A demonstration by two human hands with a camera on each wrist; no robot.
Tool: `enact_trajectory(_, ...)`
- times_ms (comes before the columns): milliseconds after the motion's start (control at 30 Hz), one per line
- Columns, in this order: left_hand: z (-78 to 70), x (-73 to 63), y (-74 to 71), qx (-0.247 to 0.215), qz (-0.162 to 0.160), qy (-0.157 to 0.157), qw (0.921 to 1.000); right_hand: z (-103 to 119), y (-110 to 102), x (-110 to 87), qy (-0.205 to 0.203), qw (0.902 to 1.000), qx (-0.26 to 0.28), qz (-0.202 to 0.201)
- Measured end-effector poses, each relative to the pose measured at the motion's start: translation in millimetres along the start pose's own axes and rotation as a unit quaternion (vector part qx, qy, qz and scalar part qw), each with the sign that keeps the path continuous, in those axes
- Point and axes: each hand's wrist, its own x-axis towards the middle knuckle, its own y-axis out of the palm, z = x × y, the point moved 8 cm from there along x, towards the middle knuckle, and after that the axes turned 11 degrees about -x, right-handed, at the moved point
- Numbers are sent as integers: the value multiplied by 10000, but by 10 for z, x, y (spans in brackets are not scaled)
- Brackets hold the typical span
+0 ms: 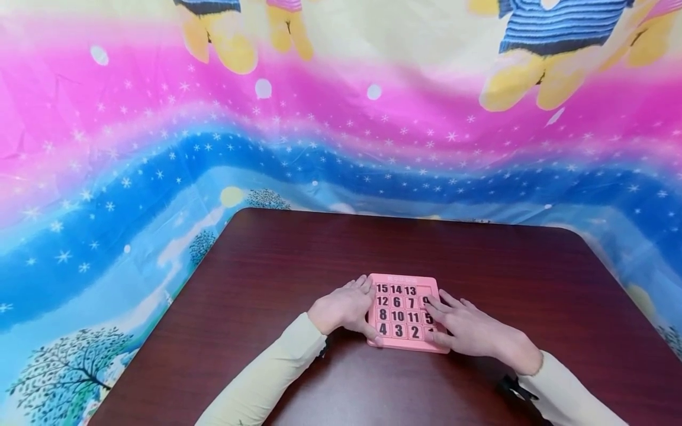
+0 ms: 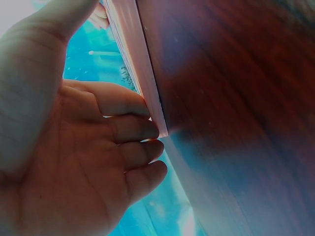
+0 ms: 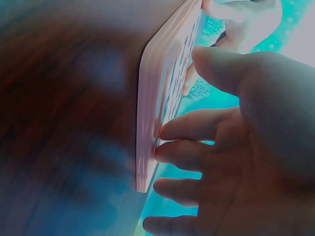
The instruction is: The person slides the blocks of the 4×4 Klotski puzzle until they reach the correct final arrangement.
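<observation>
A pink number sliding puzzle point(image 1: 406, 341) lies flat on the brown table, black numerals on its tiles. Its top row reads 15, 14, 13, with a gap at the right end. My left hand point(image 1: 346, 305) rests along the puzzle's left side, thumb at the lower left corner. In the left wrist view, its extended fingers point(image 2: 133, 129) touch the pink side edge. From the right, my right hand point(image 1: 474, 328) reaches over the right column. Its fingertips touch the tile marked 9 point(image 1: 425, 300), and the thumb covers most of the bottom right tile.
The dark wooden table point(image 1: 298, 254) extends around the puzzle on all sides. Behind it hangs a colourful printed cloth point(image 1: 341, 130) with snowflakes, trees and cartoon figures. A black strap piece point(image 1: 517, 389) shows at the right wrist.
</observation>
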Motion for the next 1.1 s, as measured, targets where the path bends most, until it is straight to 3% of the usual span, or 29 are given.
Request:
enact_trajectory(367, -8, -16, 0, 64, 19, -38, 10000, -116, 28, 164, 129, 9999, 12, 85)
enact_trajectory(767, -14, -13, -1, 9, 53, -69, 10000, -66, 41, 167, 444, 9982, -363, 173)
enact_trajectory(1100, -20, -18, 5, 70, 23, -13, 10000, -97, 61, 215, 473, 9986, -227, 102)
